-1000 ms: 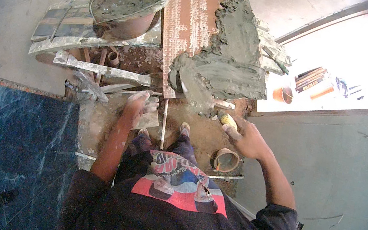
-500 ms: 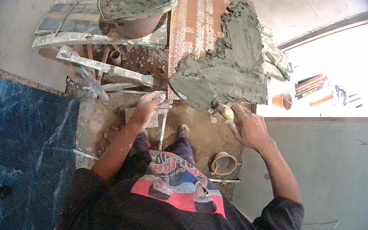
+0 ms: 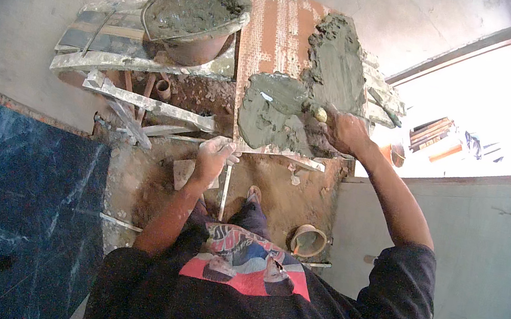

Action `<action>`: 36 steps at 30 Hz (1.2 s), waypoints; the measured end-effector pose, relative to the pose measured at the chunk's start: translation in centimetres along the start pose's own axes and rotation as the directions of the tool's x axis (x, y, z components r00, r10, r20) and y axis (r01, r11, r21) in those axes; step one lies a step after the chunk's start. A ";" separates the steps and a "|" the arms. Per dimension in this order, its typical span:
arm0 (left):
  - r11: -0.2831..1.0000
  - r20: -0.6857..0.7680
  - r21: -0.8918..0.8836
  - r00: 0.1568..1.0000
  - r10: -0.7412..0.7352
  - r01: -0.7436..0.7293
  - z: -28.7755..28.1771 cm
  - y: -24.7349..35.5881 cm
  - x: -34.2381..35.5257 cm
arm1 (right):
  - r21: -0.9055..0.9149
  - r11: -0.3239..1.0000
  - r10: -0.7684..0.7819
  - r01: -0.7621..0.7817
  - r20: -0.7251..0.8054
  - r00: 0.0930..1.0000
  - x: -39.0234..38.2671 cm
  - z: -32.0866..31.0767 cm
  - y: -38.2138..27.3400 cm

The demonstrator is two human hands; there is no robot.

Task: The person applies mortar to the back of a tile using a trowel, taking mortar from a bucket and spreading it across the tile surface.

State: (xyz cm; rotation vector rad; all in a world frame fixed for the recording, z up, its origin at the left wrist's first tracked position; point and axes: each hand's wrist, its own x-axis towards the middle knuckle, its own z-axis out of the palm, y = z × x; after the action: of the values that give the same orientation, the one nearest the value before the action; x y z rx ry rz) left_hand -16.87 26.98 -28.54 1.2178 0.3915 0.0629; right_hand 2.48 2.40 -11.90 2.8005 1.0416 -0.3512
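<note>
My right hand (image 3: 345,132) is closed around the yellowish handle of a trowel (image 3: 321,114). Its blade, coated in grey mortar, lies flat over the near part of a reddish-brown tile (image 3: 269,28) whose ribbed, white-marked back faces up. Wet mortar (image 3: 341,59) covers the tile's right side and most of its near end; the far left stays bare. At the near left corner, my left hand (image 3: 210,160) has its fingers curled together against the tile's edge.
A mortar-filled bucket (image 3: 196,50) stands on a plank scaffold (image 3: 104,62) at the left. By my feet are a small bucket (image 3: 308,241) and a pale flat piece (image 3: 183,173). A dark marbled wall (image 3: 15,201) stands left, a pale wall (image 3: 437,235) right.
The trowel has moved from the tile's near edge farther onto it, spreading mortar toward the left and near edge. My left hand stays at the corner; the view has shifted slightly.
</note>
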 end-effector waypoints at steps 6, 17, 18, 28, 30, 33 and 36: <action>0.998 0.010 -0.019 0.998 0.057 -0.057 -0.1 -1.3 0.4 | 0.100 0.994 0.036 -0.033 -0.034 0.999 3.1 1.9 0.9; 1.000 -0.036 -0.013 0.999 0.028 -0.028 0.3 -0.3 -0.1 | 0.620 0.700 0.316 -0.354 0.175 0.932 -5.7 -2.9 -1.8; 0.999 -0.026 -0.004 0.999 0.042 -0.042 0.3 -0.4 0.0 | 0.666 0.653 0.356 -0.362 0.152 0.922 -5.4 -1.2 0.0; 1.000 -0.017 0.000 1.000 -0.009 0.009 0.0 0.4 -0.1 | 0.689 0.610 0.269 -0.391 0.284 0.920 -0.5 0.2 -2.9; 0.999 -0.009 -0.036 1.000 -0.004 0.004 0.1 0.5 -0.1 | 0.681 0.643 0.205 -0.350 0.288 0.936 0.0 0.8 -3.4; 0.999 0.025 -0.016 0.999 0.031 -0.031 0.1 0.0 0.1 | 0.680 0.685 0.152 -0.261 0.216 0.964 0.1 1.4 -3.7; 1.000 0.008 -0.015 1.000 -0.010 0.011 -0.1 0.3 0.2 | 0.574 0.707 0.175 -0.414 0.425 0.888 0.4 -1.1 -5.9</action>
State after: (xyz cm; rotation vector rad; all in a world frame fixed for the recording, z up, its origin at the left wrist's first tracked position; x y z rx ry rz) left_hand -16.66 27.24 -28.33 1.2006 0.3901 0.0522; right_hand -0.92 7.26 -11.19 3.2213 0.3962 -1.3386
